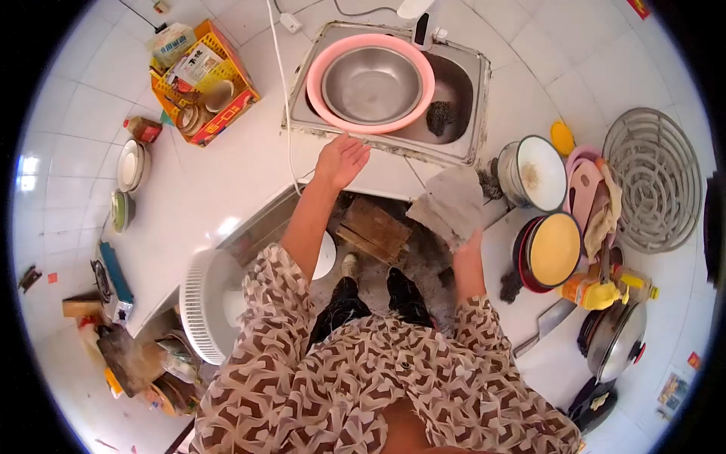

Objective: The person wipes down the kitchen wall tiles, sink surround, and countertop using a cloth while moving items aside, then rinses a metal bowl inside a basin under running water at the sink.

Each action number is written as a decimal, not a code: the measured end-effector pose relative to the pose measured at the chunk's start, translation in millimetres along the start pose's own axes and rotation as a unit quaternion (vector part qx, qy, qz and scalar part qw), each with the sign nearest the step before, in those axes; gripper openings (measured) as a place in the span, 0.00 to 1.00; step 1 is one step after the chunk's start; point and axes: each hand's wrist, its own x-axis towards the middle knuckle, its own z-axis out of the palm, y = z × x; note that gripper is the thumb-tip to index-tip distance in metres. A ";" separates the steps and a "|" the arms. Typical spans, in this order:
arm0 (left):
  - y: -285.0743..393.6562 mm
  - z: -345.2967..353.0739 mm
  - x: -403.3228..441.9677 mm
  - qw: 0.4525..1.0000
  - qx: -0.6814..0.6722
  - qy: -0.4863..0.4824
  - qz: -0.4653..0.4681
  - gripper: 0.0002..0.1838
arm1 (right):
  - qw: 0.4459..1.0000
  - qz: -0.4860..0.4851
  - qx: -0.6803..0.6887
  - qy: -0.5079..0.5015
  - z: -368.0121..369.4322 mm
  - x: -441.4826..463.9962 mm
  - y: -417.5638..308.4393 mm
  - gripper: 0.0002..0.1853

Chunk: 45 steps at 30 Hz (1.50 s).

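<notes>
My left hand (pixel 342 160) is palm up with its fingers stretched out, just below the rim of a pink basin (pixel 318 98). It holds nothing. A steel bowl (pixel 372 85) sits inside the basin, over the left part of the sink (pixel 478 106). At the counter's edge, right of centre, my right hand (pixel 470 246) grips the lower corner of a greyish cloth (pixel 452 203); most of its fingers are hidden by the cloth. A dark scrubber (pixel 439 118) lies in the sink.
Enamel bowls (pixel 541 172), a yellow-lidded pot (pixel 554 250), a cleaver (pixel 556 318) and a lidded wok (pixel 620 344) line the right side. A box of goods (pixel 204 83) stands back left. A white fan (pixel 206 306) and wooden stool (pixel 374 228) are below the counter.
</notes>
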 end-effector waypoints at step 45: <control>142.8 -4.1 178.8 0.962 0.236 0.055 -0.123 0.23 | 0.212 -0.452 -0.865 0.046 261.6 282.8 -135.9 0.18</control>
